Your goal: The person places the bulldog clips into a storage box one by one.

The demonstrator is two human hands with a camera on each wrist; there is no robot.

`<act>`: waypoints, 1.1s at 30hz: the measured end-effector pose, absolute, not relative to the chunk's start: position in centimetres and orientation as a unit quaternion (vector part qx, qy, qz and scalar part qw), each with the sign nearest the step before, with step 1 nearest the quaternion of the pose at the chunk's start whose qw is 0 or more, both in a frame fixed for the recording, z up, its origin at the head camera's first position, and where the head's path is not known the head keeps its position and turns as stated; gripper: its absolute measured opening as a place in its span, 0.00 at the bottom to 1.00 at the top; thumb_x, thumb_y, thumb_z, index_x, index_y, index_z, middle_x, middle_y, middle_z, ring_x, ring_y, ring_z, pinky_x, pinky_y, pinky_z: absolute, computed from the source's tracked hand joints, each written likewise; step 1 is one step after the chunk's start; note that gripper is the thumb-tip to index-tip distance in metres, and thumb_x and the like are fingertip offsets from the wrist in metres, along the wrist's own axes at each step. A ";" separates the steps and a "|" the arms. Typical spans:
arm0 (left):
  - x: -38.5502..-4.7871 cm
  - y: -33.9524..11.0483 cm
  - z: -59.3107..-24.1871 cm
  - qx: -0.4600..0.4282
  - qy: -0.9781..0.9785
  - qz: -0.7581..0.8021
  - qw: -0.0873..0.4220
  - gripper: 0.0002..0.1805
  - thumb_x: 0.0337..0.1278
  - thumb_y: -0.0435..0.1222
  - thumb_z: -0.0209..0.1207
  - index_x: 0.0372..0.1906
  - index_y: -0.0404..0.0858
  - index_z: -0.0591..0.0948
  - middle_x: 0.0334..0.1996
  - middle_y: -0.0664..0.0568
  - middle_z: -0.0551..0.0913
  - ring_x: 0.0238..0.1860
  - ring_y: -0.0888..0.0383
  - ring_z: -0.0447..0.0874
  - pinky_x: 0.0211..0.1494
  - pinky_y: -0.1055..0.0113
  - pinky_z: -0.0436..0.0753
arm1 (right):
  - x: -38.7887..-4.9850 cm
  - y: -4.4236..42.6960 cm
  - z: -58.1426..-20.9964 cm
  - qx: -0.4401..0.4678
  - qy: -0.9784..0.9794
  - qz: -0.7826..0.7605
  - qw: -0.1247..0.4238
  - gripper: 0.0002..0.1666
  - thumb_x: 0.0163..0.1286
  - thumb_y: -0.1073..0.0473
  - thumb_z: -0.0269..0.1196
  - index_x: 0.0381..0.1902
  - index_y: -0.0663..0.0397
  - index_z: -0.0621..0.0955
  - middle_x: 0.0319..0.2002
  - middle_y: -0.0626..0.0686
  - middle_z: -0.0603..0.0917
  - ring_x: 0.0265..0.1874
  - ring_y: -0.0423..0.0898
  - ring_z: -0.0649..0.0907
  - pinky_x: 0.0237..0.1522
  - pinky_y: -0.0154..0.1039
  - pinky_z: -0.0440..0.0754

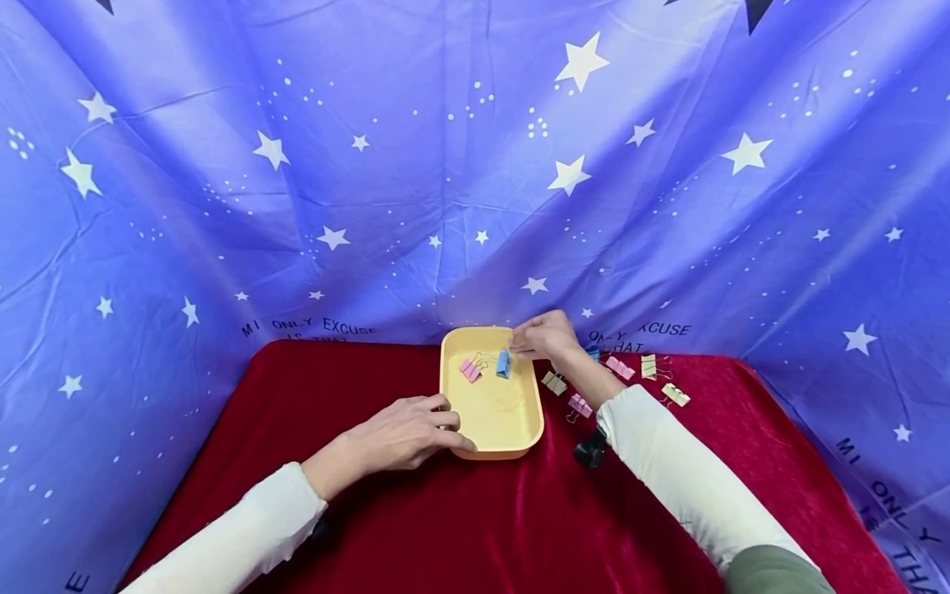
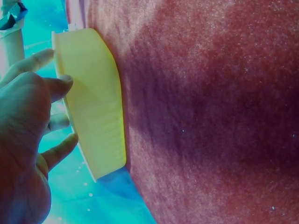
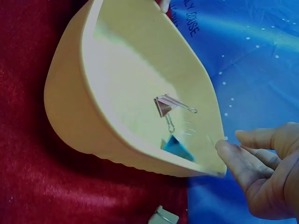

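Note:
A yellow plastic tray [image 1: 496,453] stands on the red cloth, with a pink binder clip [image 1: 471,370] and a blue binder clip [image 1: 504,364] inside. At the tray's near left corner, my left hand [image 1: 406,431] holds the rim with bent fingers; the left wrist view shows the fingertips along the tray's edge [image 2: 93,102]. By the far right corner is my right hand [image 1: 547,338]. In the right wrist view its fingers [image 3: 236,163] are extended at the rim, just beyond the blue clip [image 3: 178,148], and hold nothing.
Right of the tray, partly behind my right forearm, lie several binder clips: yellow [image 1: 554,383], pink [image 1: 580,405], blue [image 1: 593,353], another pink [image 1: 619,368], and more yellow ones [image 1: 674,394]. A blue star-patterned curtain [image 1: 401,181] rises behind the red-covered table [image 1: 356,371].

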State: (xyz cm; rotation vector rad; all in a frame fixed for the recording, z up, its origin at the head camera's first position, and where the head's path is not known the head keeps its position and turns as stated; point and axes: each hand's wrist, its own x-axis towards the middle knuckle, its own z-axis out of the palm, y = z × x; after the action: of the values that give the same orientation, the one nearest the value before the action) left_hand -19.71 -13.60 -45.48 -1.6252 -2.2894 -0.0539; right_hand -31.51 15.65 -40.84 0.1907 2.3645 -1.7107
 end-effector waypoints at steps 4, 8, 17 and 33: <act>-19.7 -13.6 -45.4 -0.568 -0.807 -0.021 0.161 0.26 0.68 0.32 0.70 0.62 0.65 0.90 0.42 0.66 0.84 0.53 0.58 0.83 0.52 0.67 0.86 | -31.2 16.8 -40.2 0.067 0.797 -0.589 0.110 0.24 0.74 0.74 0.69 0.66 0.78 0.83 0.57 0.73 0.90 0.50 0.57 0.97 0.58 0.49 0.93; -19.6 -13.5 -45.2 -0.568 -0.808 -0.022 0.157 0.26 0.68 0.32 0.69 0.62 0.65 0.89 0.42 0.66 0.84 0.53 0.58 0.84 0.52 0.67 0.86 | -31.0 18.4 -39.7 0.067 0.789 -0.600 0.110 0.26 0.75 0.73 0.69 0.68 0.79 0.81 0.56 0.71 0.91 0.43 0.50 0.98 0.57 0.47 0.93; -19.7 -13.5 -45.1 -0.573 -0.807 -0.033 0.143 0.25 0.70 0.32 0.67 0.62 0.63 0.90 0.42 0.65 0.85 0.53 0.57 0.84 0.51 0.65 0.87 | -30.4 21.4 -39.6 0.084 0.797 -0.589 0.107 0.25 0.77 0.73 0.68 0.68 0.78 0.81 0.52 0.68 0.93 0.32 0.40 0.94 0.57 0.45 0.93; -19.7 -13.5 -45.2 -0.574 -0.803 -0.032 0.157 0.24 0.70 0.32 0.69 0.61 0.64 0.90 0.42 0.66 0.84 0.52 0.59 0.84 0.50 0.67 0.86 | -29.7 24.4 -42.2 0.045 0.870 -0.485 0.078 0.21 0.67 0.74 0.68 0.57 0.79 0.87 0.44 0.67 0.96 0.40 0.54 0.98 0.50 0.48 0.95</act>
State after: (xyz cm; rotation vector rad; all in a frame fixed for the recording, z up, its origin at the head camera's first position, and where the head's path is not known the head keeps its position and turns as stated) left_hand -19.69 -13.51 -45.20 -1.6435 -2.2977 -0.0914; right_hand -29.67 24.44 -42.17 0.1349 2.6049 -1.4522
